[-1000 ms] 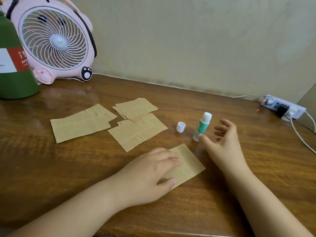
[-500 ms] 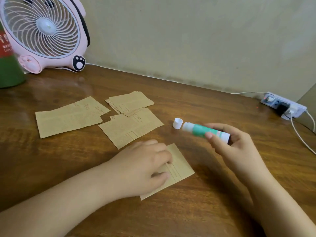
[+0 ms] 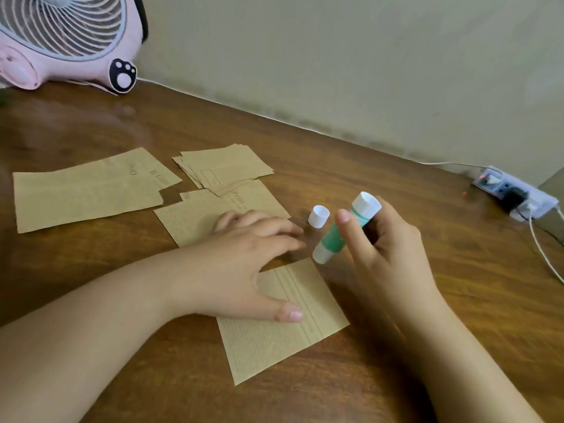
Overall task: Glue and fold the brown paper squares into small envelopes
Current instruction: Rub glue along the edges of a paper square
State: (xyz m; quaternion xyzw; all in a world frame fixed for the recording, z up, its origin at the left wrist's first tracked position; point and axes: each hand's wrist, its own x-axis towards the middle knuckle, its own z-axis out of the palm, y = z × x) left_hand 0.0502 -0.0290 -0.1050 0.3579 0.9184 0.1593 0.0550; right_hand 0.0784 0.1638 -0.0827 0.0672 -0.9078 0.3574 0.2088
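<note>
A brown paper square point(image 3: 283, 328) with printed lines lies on the wooden table in front of me. My left hand point(image 3: 241, 267) rests flat on its upper left part, fingers straight, thumb on the paper. My right hand point(image 3: 384, 254) grips a green and white glue stick point(image 3: 338, 233), tilted with its lower end just above the square's far corner. The white cap point(image 3: 319, 216) stands on the table beside it. More brown paper lies behind: a small stack point(image 3: 225, 167), a larger sheet point(image 3: 195, 218) and a wide sheet point(image 3: 88, 190) at the left.
A pink desk fan point(image 3: 70, 41) stands at the far left against the wall. A white power strip point(image 3: 515, 193) with a plugged charger and white cables point(image 3: 543, 248) lies at the far right. Bare wood point(image 3: 457, 270) shows to the right of my hands.
My right hand picked the glue stick up from the table and turned it, tip down, toward the square. My left hand stayed on the paper. The view shifted right and closer.
</note>
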